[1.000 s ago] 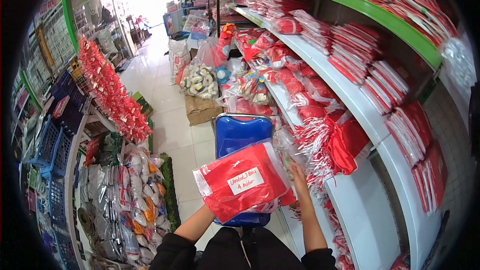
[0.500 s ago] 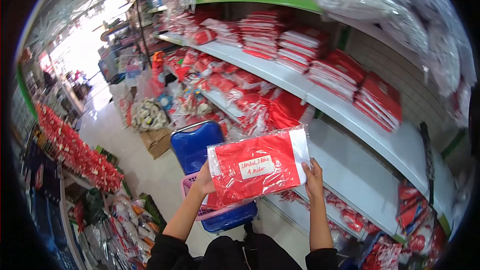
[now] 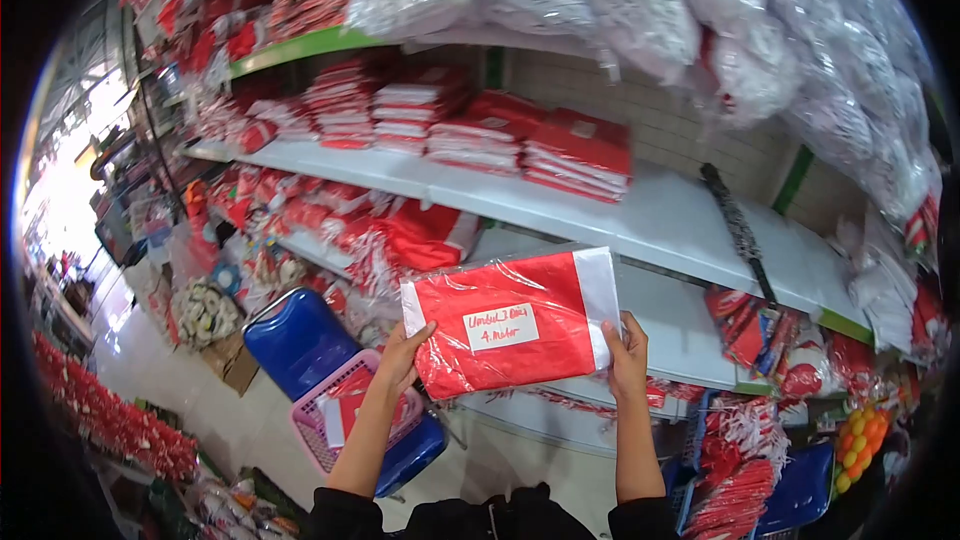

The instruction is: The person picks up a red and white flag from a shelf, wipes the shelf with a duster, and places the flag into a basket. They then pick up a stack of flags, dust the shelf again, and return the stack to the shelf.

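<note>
Red packet [image 3: 545,285] is pinched at both ends by the left hand [image 3: 400,355] and right hand [image 3: 628,350] (label [image 3: 501,327] outward); it is best held level and taut.

The packet [image 3: 530,285] is folded red cloth with a white strip along its right end, sealed in glossy clear plastic. A white label [image 3: 500,327] with red handwriting sits at its middle. It is held up flat-on, its right end slightly higher, with the left hand [image 3: 400,355] at its lower left edge and the right hand [image 3: 628,350] at its right edge.
</note>
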Demonstrator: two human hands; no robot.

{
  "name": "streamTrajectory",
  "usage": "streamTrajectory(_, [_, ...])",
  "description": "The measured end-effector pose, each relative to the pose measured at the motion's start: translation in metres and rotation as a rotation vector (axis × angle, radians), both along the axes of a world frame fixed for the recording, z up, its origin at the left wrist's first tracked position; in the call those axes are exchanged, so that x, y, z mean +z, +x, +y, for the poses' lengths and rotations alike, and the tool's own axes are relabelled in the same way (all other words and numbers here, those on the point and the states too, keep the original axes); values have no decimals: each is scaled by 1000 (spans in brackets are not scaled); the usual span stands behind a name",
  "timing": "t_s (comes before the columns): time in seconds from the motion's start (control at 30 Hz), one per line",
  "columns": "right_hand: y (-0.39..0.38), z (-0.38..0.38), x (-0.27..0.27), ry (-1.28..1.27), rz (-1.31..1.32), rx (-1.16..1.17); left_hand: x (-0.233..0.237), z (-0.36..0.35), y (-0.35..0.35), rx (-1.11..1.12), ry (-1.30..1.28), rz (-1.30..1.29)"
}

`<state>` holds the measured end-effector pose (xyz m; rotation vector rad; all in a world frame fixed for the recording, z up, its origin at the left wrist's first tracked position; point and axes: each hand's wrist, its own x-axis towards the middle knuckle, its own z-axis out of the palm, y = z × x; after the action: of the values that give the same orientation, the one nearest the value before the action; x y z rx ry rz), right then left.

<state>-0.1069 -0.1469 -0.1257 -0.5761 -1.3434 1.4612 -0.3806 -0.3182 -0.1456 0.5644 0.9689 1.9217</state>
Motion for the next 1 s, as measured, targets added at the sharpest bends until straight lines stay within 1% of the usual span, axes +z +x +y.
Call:
streamTrajectory(0.07, [25, 11, 22, 78, -30, -90, 22, 28, 23, 0, 28, 37])
streamTrajectory(0.17, [69, 33, 46, 198, -94, -229, 38, 80, 44, -36, 79, 153])
streamTrajectory(0.27, [108, 55, 77, 301, -177, -357, 65, 131, 83, -66, 188, 209])
streamTrajectory(0.3, [118, 67, 80, 400, -194, -443, 70, 148, 93, -59, 208, 227])
streamTrajectory(0.4, [144, 94, 103, 538, -430, -567, 89, 191, 116, -43, 217, 348])
streamTrajectory(0.47, [152, 116, 119, 911, -687, -833, 106, 215, 128, -33, 215, 403])
streamTrajectory(0.5, [156, 122, 126, 917, -848, -911, 111, 229, 127, -36, 207, 440])
streamTrajectory(0.6, [167, 152, 125, 692, -1222, -1001, 121, 262, 132, -7, 132, 614])
streamTrajectory(0.63, [172, 158, 126, 579, -1371, -916, 119, 275, 130, -4, 111, 679])
streamTrajectory(0.67, [177, 161, 122, 525, -1369, -875, 116, 287, 131, -3, 92, 744])
streamTrajectory(0.7, [181, 166, 115, 470, -1365, -837, 114, 295, 137, -8, 164, 710])
streamTrajectory(0.73, [185, 173, 108, 420, -1360, -801, 112, 304, 138, -15, 156, 704])
streamTrajectory(0.77, [194, 182, 92, 540, -1296, -857, 106, 312, 137, -22, 148, 693])
streamTrajectory(0.87, [215, 172, 95, 398, -1164, -979, 104, 328, 142, -47, 109, 725])
streamTrajectory(0.9, [223, 157, 102, 371, -1023, -965, 110, 324, 151, -76, 72, 739])
streamTrajectory(0.93, [231, 148, 98, 331, -973, -915, 114, 321, 157, -105, 35, 755])
streamTrajectory(0.97, [239, 143, 94, 301, -917, -870, 98, 341, 155, -116, 92, 714])
streamTrajectory(1.0, [244, 138, 88, 275, -862, -826, 109, 340, 162, -134, 68, 778])
